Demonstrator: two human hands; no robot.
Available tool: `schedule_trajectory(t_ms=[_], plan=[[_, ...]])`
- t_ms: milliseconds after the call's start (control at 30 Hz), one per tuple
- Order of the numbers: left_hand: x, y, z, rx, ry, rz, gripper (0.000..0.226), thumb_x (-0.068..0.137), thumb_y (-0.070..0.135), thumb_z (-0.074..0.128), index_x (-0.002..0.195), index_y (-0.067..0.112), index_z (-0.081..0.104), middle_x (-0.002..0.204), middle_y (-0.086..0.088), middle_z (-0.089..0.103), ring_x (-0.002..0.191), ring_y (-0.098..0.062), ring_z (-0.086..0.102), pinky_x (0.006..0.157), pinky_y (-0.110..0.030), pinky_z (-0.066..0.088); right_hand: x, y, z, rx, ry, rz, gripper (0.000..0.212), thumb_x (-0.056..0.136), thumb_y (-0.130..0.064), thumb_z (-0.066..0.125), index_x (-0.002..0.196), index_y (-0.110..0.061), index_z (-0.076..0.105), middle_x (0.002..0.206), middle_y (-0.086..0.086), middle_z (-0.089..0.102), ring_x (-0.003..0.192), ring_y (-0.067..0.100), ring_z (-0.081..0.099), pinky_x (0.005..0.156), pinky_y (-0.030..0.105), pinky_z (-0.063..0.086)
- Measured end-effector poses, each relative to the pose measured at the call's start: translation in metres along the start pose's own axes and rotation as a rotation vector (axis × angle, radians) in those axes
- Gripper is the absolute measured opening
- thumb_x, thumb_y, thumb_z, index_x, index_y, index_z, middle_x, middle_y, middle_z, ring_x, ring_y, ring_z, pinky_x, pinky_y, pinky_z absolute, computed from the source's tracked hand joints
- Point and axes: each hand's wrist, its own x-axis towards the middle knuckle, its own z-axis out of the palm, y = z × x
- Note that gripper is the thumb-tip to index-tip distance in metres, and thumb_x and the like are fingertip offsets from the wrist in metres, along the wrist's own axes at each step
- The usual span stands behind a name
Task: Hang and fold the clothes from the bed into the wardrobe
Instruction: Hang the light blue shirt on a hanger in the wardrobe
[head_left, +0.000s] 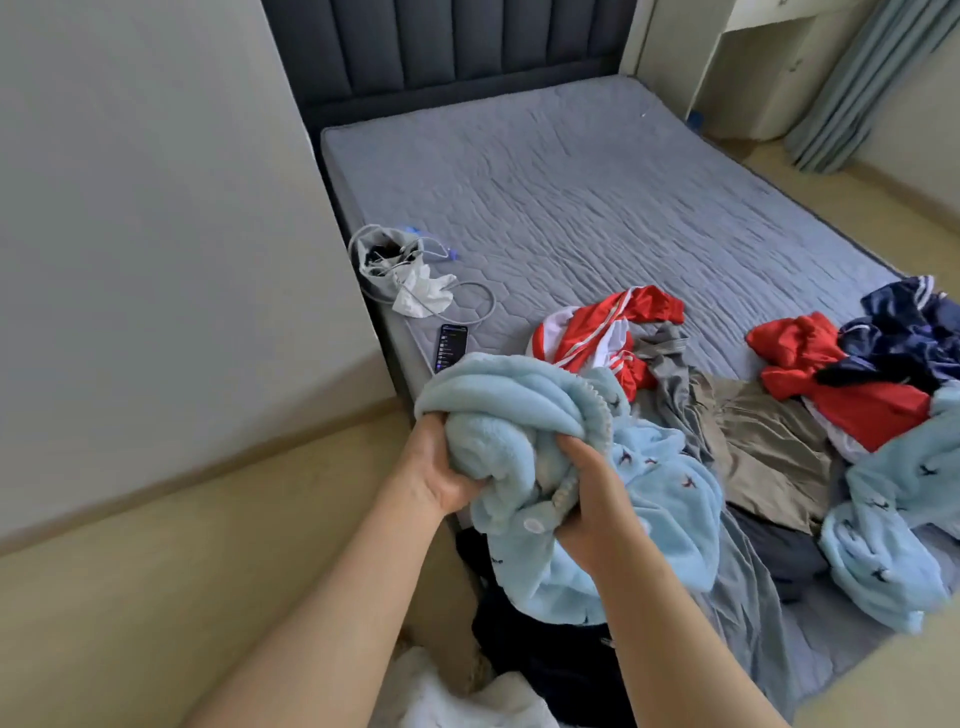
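Head view: bunched blue fleece (519, 415), no clear axis.

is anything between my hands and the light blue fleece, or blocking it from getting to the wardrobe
Nothing visible sits between them: the left hand and right hand both grip the bunched light blue fleece directly. The wardrobe is not in view, so the way to it cannot be judged.

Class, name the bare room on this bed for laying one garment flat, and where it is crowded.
Free: the mattress from the headboard down to the phone. Crowded: the near right corner, heaped with clothes.
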Motion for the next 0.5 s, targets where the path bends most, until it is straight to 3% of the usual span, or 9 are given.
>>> schedule_trajectory(t_ms=[67,133,267,400,500], plan=[[-0.016,0.007,-0.021,-0.035,0.019,0.06,0.05,0.095,0.047,0.033,0.092,0.007,0.062,0.076,-0.013,0.069,0.074,-0.024,0.066,0.07,-0.032,0.052,-0.004,0.008,0.018,-0.058,-0.064,0.03,0.02,0.094,-0.021,0.047,0.088,-0.008,0.061,0.086,0.019,0.063,0.079,0.029,0.061,0.078,0.04,0.048],[-0.034,0.012,-0.044,-0.08,0.05,0.1,0.05,0.093,0.048,0.035,0.089,0.007,0.063,0.074,-0.013,0.069,0.067,-0.024,0.068,0.063,-0.029,0.055,-0.01,0.019,0.036,-0.139,-0.106,0.047,0.027,0.093,-0.029,0.05,0.091,-0.007,0.065,0.087,0.025,0.068,0.086,0.031,0.065,0.087,0.041,0.049],[-0.079,0.021,-0.094,-0.158,0.104,0.229,0.046,0.093,0.045,0.036,0.087,0.007,0.062,0.071,-0.011,0.068,0.062,-0.023,0.067,0.058,-0.03,0.054,-0.035,0.042,0.081,-0.18,-0.267,0.071,0.028,0.094,-0.027,0.049,0.099,-0.006,0.066,0.078,0.019,0.066,0.076,0.024,0.065,0.071,0.032,0.052],[-0.142,0.026,-0.15,-0.214,0.177,0.401,0.038,0.095,0.034,0.035,0.083,0.007,0.058,0.062,-0.009,0.065,0.054,-0.021,0.064,0.049,-0.027,0.051,-0.069,0.082,0.131,-0.244,-0.41,0.094,0.024,0.092,-0.024,0.051,0.085,-0.007,0.066,0.067,0.016,0.064,0.065,0.023,0.063,0.073,0.035,0.05],[-0.199,0.022,-0.197,-0.304,0.226,0.49,0.036,0.096,0.031,0.034,0.081,0.007,0.056,0.059,-0.009,0.063,0.051,-0.02,0.064,0.048,-0.025,0.051,-0.103,0.122,0.168,-0.259,-0.558,0.125,0.024,0.093,-0.023,0.05,0.098,-0.008,0.067,0.072,0.012,0.07,0.067,0.02,0.067,0.064,0.03,0.053]])
